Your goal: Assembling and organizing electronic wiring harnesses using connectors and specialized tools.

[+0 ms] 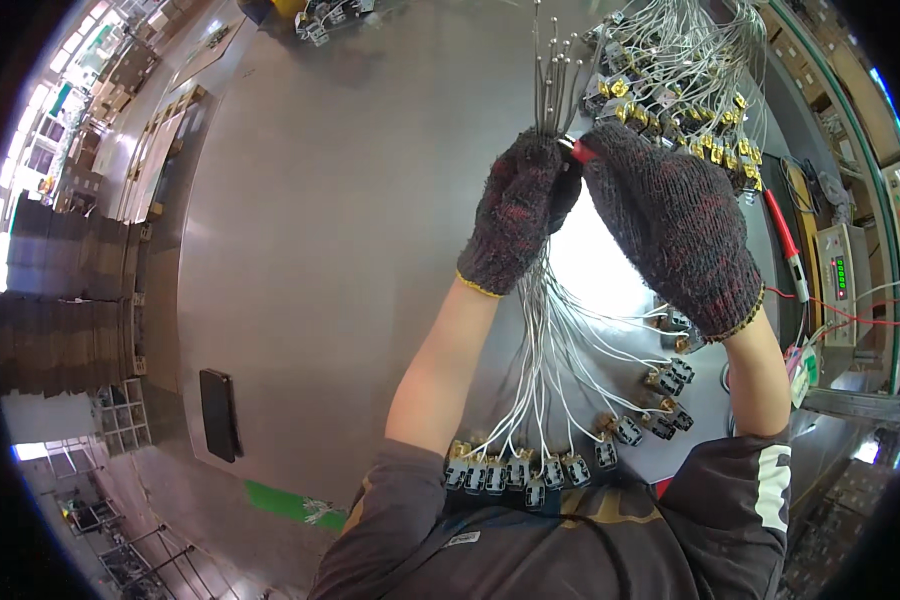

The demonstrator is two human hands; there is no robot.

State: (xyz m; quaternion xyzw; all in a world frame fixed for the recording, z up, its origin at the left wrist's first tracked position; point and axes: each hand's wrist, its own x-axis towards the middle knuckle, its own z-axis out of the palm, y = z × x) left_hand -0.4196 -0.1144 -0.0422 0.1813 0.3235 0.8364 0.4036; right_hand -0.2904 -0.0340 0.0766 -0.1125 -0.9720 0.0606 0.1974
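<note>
Both hands wear dark knitted gloves with red flecks. My left hand (515, 215) is closed around a bundle of thin cables (538, 330), above the middle of the table. Beyond that fist the bundle's thin metal ends (555, 85) stick out, some with small round tips. Toward me the cables fan out to several black and grey connectors (518, 472) along the near edge. My right hand (675, 220) is closed beside the left, pinching a small red piece (582, 152) against the bundle. What that piece is cannot be made out.
A heap of similar cables (685, 65) with brass-coloured parts lies at the far right. A red-handled probe (782, 225) and a meter with a lit display (838, 280) are at the right. On the metal table (300, 230), a black phone (219, 415) lies near the left edge.
</note>
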